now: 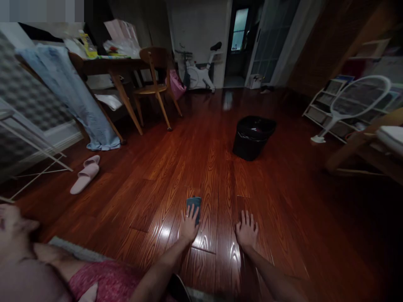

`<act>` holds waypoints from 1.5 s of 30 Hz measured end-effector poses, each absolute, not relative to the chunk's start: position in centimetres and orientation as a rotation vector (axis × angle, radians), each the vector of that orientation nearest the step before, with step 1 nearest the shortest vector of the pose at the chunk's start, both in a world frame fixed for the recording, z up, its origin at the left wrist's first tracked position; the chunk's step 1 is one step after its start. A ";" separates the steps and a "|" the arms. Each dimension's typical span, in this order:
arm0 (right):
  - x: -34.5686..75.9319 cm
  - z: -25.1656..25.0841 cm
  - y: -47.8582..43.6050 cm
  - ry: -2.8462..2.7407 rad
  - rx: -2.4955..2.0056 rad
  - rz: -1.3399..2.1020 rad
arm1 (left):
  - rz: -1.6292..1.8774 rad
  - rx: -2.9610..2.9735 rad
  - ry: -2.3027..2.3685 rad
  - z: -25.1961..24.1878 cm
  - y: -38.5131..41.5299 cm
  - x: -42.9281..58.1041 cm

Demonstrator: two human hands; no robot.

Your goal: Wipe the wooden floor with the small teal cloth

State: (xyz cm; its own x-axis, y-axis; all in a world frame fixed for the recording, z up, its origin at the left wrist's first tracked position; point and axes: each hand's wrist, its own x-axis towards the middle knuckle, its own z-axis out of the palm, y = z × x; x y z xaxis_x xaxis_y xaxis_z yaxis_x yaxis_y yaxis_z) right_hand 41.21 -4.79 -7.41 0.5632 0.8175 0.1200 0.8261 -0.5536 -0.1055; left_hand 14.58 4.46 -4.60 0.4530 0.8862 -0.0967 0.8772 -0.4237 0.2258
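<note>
My left hand [189, 223] lies on a small blue-grey folded cloth [194, 201] on the wooden floor [176, 167]. Its fingers are spread over the cloth, whose far end shows past the fingertips. A ring shows on one finger. To the right, apart from the cloth, my right hand [247, 230] rests palm down on the bare boards with its fingers apart and nothing held. Light glares off the glossy floor around both hands.
A black lined trash bin [250, 140] stands ahead on the right. Pink slippers [85, 176] lie at left, near a white folding rack [37, 161]. A chair [154, 88] and table stand farther back. Red patterned fabric [103, 281] and a grey mat [75, 249] are at lower left.
</note>
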 end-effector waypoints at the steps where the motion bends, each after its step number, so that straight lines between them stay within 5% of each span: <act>1: 41.2 -7.4 -4.7 -1.399 -2.638 -0.092 | 0.049 2.492 1.415 -4.8 3.4 15.3; 9: 41.2 -7.1 -4.6 -1.375 -2.601 -0.121 | -0.020 2.675 0.750 -5.7 -0.3 15.4; 23: 36.6 -6.5 -1.2 -0.862 -2.510 -0.034 | -0.072 2.076 2.068 -3.7 3.3 1.2; 37: 37.0 -7.2 -1.1 -0.869 -2.471 -0.109 | -0.076 2.586 0.777 -4.9 -1.9 11.2; 45: 37.0 -7.1 -1.3 -0.882 -2.464 -0.112 | -0.043 2.238 1.730 -3.1 3.1 2.6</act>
State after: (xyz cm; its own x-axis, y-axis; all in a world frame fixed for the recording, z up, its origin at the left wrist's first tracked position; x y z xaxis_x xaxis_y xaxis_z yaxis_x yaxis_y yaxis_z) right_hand 36.99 -1.31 -7.08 0.7847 0.5701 0.2434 0.6129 -0.6549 -0.4421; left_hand 2.57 3.09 -3.12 0.2698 0.9394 -0.2117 0.9487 -0.2217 0.2254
